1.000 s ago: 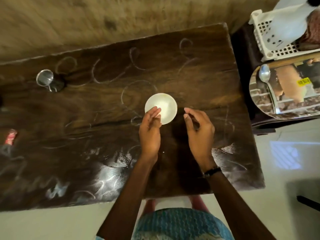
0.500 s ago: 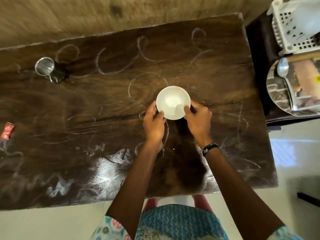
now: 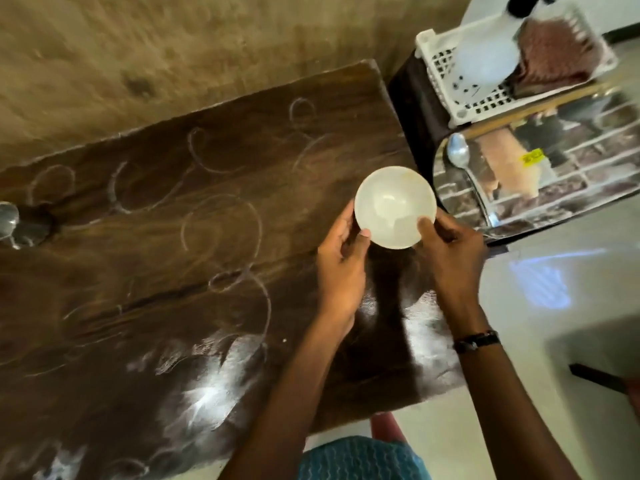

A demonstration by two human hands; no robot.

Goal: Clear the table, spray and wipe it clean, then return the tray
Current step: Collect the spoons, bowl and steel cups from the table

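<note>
A dark wooden worktop (image 3: pixel 173 271), ringed with pale marks where cups and dishes evidently stood and smeared white along its near edge, fills most of the head view, a surface that looks due for the spraying and wiping the task calls for. Beside its right end, on a lower dark stand, lies a mirror-bright steel tray (image 3: pixel 554 188) with a spoon (image 3: pixel 460 161) resting on it, apparently serving as the collecting point for cleared items. Behind the tray, a white perforated basket (image 3: pixel 446 74) holds a white spray bottle (image 3: pixel 485 60) and a folded reddish cloth (image 3: pixel 557 53), seemingly kept within reach for the cleaning stage.

At the worktop's right end, a small white bowl (image 3: pixel 393 206) is held level between both hands, just short of the tray. The left hand (image 3: pixel 341 258) grips its left side, thumb hooked over the rim; the right hand (image 3: pixel 450 251) grips the right side the same way. The two-handed hold looks chosen to keep the bowl steady on its way across. A steel cup (image 3: pixel 8 220) stands at the far left edge, not yet cleared.

A yellow patch on the tray may be a label or a reflection; any writing on it is too blurred to read, and no brand is legible anywhere.
</note>
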